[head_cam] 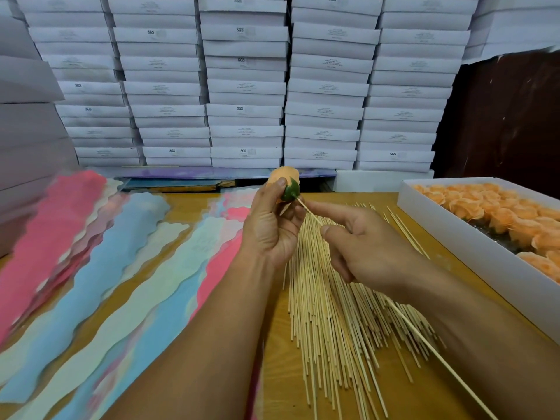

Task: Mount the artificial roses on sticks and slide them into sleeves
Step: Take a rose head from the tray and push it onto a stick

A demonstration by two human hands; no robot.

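Beneath our hands a loose heap of bamboo sticks (342, 322) lies fanned over the wooden tabletop (448, 256). Our right hand (360, 247) pinches one stick (430, 338) between curled fingers and thumb, with the forefinger stretched along it; the long tail of that stick runs back past the wrist toward us, and its tip points up at the green base of the rose. Our left hand (272, 225), just left of the right one and a little farther out, grips an orange artificial rose (285, 180) with thumb and fingers curled round it, the bloom turned away from us. The stick tip touches the green underside, though we cannot tell how deep it sits. To the left of the left hand, pink, blue and pale paper sleeves (121, 253) lie in overlapping rows. To the right of the right hand a white tray (454, 237) holds more orange roses (497, 216). Beyond both hands, stacked white boxes (245, 86) fill the background.
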